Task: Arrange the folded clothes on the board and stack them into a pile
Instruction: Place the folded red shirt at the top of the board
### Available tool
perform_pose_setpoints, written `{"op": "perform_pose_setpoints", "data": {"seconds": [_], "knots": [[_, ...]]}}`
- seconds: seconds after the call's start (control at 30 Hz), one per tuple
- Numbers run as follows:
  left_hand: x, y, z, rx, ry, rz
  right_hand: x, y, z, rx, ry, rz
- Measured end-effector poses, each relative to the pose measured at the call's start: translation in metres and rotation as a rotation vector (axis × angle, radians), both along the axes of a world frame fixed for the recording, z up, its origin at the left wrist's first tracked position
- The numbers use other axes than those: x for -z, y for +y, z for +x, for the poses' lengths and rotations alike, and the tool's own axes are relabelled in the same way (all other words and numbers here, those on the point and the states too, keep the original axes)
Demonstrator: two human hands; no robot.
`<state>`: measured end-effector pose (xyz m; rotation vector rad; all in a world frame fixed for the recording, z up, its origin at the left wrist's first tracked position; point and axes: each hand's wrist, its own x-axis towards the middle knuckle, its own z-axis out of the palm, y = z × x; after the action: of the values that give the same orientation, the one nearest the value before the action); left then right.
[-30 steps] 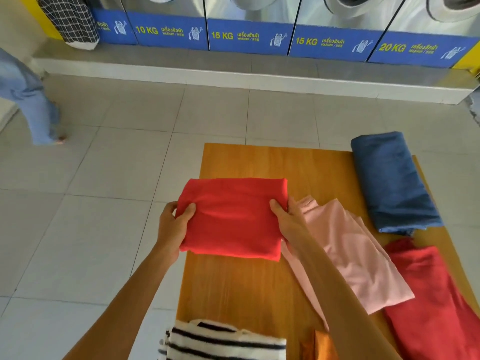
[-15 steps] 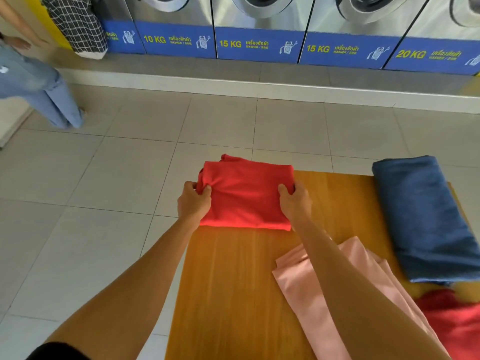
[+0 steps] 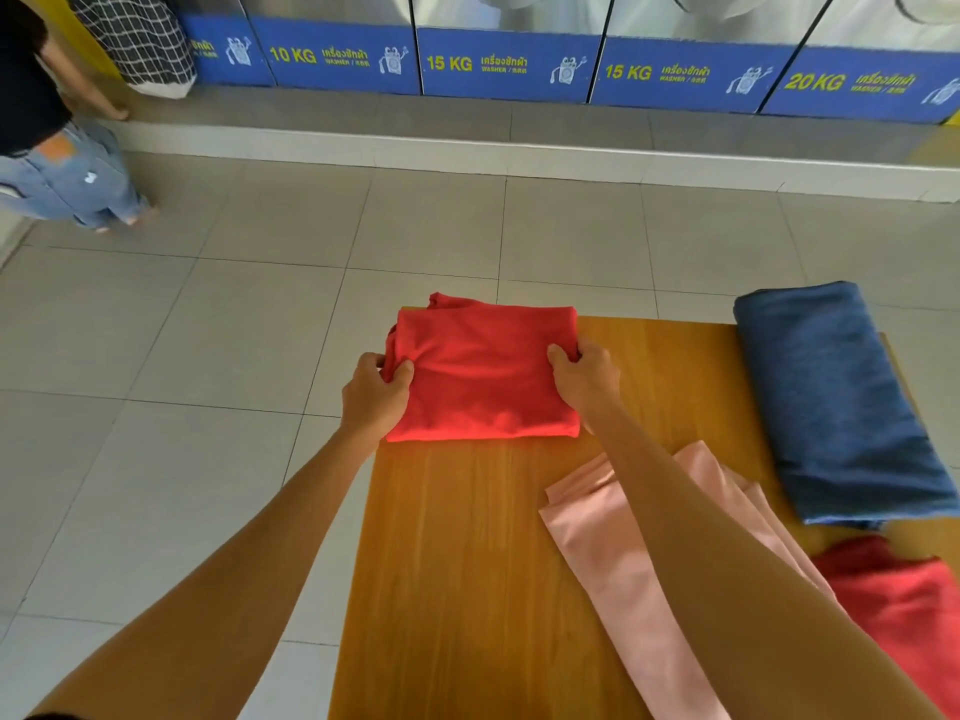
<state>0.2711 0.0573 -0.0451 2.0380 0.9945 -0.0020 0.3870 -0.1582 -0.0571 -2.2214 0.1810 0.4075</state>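
Folded red garment (image 3: 485,374): lies at the far left corner of the wooden board (image 3: 467,563). It is folded into a near-square packet, bright red, with a smooth top face and a straight near edge. The far left corner is less tidy; a rumpled bit of fabric sticks out past the fold there and overhangs the board's far edge.

Left hand (image 3: 376,394): closed on the left edge of the red garment, thumb on top, fingers curled under the fabric.

Right hand (image 3: 584,376): closed on the right edge of the same garment near its far corner, thumb on top of the cloth.

Other items on the board: a pink garment (image 3: 623,563) lies folded long and narrow, running diagonally from mid-board toward the near right; the right forearm crosses over it. A blue garment (image 3: 831,402) lies folded along the right side, its far end overhanging the board's far edge. A second red garment (image 3: 904,610) sits at the near right, just beside the pink one and near the blue one's near end; its outline is loose and uneven.

The three are apart from the held red garment. No item lies on another.

Surroundings: tiled floor (image 3: 208,356); a row of washing machines (image 3: 509,59) with blue capacity labels; another person (image 3: 62,148) stands at far left.
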Motion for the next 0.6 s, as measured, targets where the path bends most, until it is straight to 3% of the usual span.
{"op": "perform_pose_setpoints", "data": {"seconds": [0.2, 0.43, 0.6], "knots": [[-0.021, -0.006, -0.054, 0.039, -0.019, -0.051, -0.045, -0.025, -0.052, 0.016, 0.021, -0.008], [-0.030, -0.067, -0.215, 0.092, -0.009, -0.066, -0.057, -0.078, -0.213, 0.169, -0.049, 0.208], [-0.041, -0.104, -0.313, 0.075, 0.090, -0.113, -0.058, -0.114, -0.316, 0.247, 0.031, 0.170]]}}
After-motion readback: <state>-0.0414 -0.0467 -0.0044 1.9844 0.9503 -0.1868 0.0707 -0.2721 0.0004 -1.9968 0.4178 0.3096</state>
